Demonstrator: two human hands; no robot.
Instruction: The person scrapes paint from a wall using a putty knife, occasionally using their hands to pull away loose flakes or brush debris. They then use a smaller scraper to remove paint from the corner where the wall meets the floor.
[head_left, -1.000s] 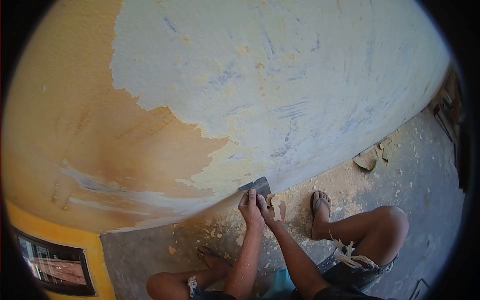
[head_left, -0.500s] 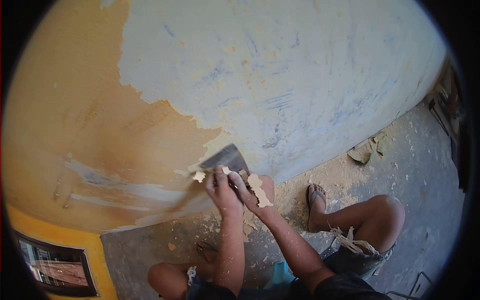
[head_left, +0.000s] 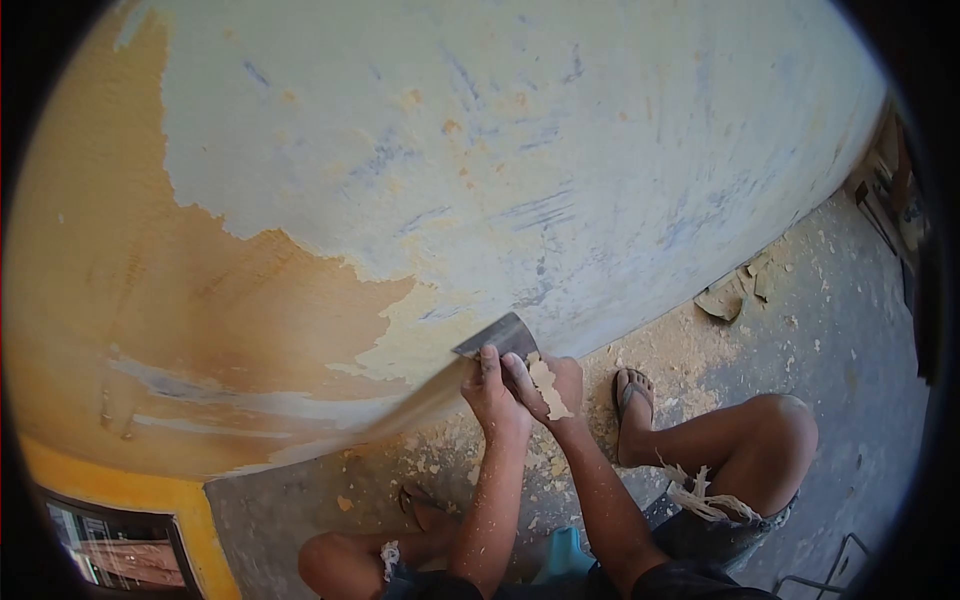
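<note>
A wide metal scraper point(head_left: 505, 335) is held between both hands, its blade at the lower part of the wall point(head_left: 620, 130). My left hand point(head_left: 495, 400) grips it with the thumb up against the blade. My right hand point(head_left: 560, 388) is closed on it from the other side, close beside the left. A pale paint flake point(head_left: 547, 388) lies across the back of the right hand. Orange paint point(head_left: 290, 290) with a ragged edge covers the wall left of the blade; to the right the surface is pale with bluish scuffs. The scraper's handle is hidden by the hands.
Paint chips litter the grey floor point(head_left: 840, 330) along the wall's base. Larger curled flakes point(head_left: 722, 300) lie farther right. My sandalled foot point(head_left: 632, 410) stands near the wall. A turquoise plastic object point(head_left: 564, 553) sits between my legs. A dark-framed window point(head_left: 120, 545) is at lower left.
Both hands and the scraper have moved right and slightly down, away from the orange paint edge. Loose flakes near the hands have gone from view. The wall appears shifted left.
</note>
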